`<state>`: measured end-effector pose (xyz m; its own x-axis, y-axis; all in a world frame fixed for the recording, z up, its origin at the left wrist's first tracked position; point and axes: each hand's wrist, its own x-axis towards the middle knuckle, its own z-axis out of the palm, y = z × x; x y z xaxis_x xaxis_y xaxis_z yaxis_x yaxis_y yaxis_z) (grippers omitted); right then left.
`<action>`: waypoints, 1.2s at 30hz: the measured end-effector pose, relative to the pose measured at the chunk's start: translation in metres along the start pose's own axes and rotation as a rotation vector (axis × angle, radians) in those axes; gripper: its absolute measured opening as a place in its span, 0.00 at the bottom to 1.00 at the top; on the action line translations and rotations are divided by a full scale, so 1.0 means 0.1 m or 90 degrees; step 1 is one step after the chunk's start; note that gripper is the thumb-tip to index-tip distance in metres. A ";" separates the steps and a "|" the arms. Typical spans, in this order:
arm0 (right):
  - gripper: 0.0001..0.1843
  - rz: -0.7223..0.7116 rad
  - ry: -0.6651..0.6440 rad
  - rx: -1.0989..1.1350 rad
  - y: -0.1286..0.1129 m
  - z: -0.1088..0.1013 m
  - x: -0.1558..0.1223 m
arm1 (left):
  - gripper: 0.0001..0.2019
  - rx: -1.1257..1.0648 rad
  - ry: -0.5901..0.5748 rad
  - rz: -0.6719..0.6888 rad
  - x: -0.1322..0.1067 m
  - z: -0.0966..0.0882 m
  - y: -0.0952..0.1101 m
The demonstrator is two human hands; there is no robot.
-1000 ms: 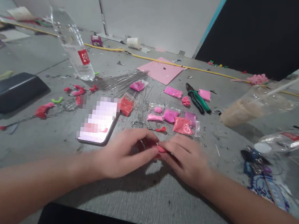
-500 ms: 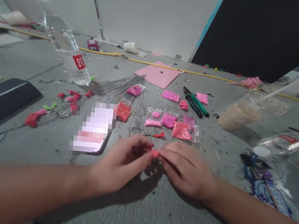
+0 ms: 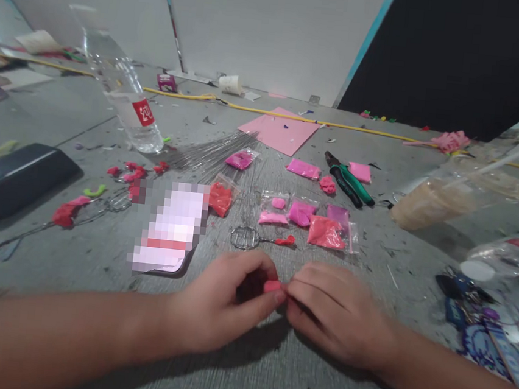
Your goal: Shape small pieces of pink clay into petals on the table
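A small lump of coral-pink modelling clay [image 3: 271,285] is pinched between the thumb and fingers of my left hand [image 3: 226,301]. The closed fingertips of my right hand [image 3: 335,315] meet it at its right end, partly hiding it. Just beyond my hands lies a twisted wire loop [image 3: 245,237] with a bit of red clay [image 3: 285,240] on its stem. Past that are bags of clay: a coral one [image 3: 327,231], a magenta one [image 3: 302,212] and a pale pink one [image 3: 273,218]. Left of them rests a red clay bag [image 3: 220,198].
A phone [image 3: 171,229] lies left of my hands, near clay-covered wire pieces [image 3: 67,213]. Green-handled pliers [image 3: 350,182] and thin wires [image 3: 208,150] lie farther back. A water bottle [image 3: 131,96] stands left; a drink cup [image 3: 431,202], a lying bottle [image 3: 506,255] and keys [image 3: 465,294] are right.
Both hands, still together on the clay, appear slightly lower and farther right, while the whole view has shifted the same way. More of the wire loop shows beyond them.
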<state>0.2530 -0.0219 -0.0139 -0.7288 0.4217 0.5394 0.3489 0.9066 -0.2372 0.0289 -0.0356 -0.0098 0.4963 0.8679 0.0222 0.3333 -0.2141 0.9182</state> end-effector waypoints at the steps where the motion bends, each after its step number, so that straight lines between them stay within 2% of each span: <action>1: 0.05 -0.003 -0.004 0.002 0.00 0.01 -0.01 | 0.09 0.022 -0.003 0.020 0.01 -0.01 0.00; 4: 0.05 0.027 0.002 0.017 -0.01 0.02 -0.03 | 0.08 0.086 -0.010 0.056 0.01 -0.02 0.02; 8: 0.08 0.155 0.057 0.051 0.04 -0.02 -0.04 | 0.07 0.156 0.025 0.077 -0.01 -0.01 0.03; 12: 0.12 0.214 0.067 0.033 0.15 -0.04 -0.04 | 0.08 0.276 0.032 0.131 -0.04 -0.03 -0.02; 16: 0.13 0.260 0.021 0.051 0.20 -0.01 -0.03 | 0.07 0.394 0.027 0.169 -0.02 -0.11 -0.07; 19: 0.08 0.273 0.011 0.091 0.19 0.03 -0.01 | 0.08 0.433 0.050 0.169 0.00 -0.18 -0.07; 22: 0.02 0.274 0.065 0.144 0.16 0.04 0.00 | 0.10 0.441 0.084 0.184 0.04 -0.22 -0.06; 25: 0.07 0.284 0.096 0.207 0.13 0.04 0.00 | 0.10 0.435 0.088 0.168 0.07 -0.24 -0.05; 27: 0.09 0.306 0.087 0.233 0.11 0.03 -0.01 | 0.10 0.418 0.091 0.158 0.09 -0.23 -0.05; 32: 0.05 0.323 0.038 0.139 0.09 0.03 -0.02 | 0.08 0.356 0.125 0.157 0.11 -0.22 -0.05; 34: 0.02 0.282 0.018 0.107 0.10 0.04 -0.02 | 0.07 0.341 0.135 0.154 0.12 -0.22 -0.05; 36: 0.04 0.226 -0.002 0.090 0.12 0.07 -0.02 | 0.07 0.335 0.143 0.148 0.12 -0.22 -0.05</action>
<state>0.2544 -0.0121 -0.0228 -0.5794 0.7097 0.4008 0.4955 0.6971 -0.5181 0.0154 -0.0143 -0.0053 0.4420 0.8328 0.3333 0.6162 -0.5519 0.5618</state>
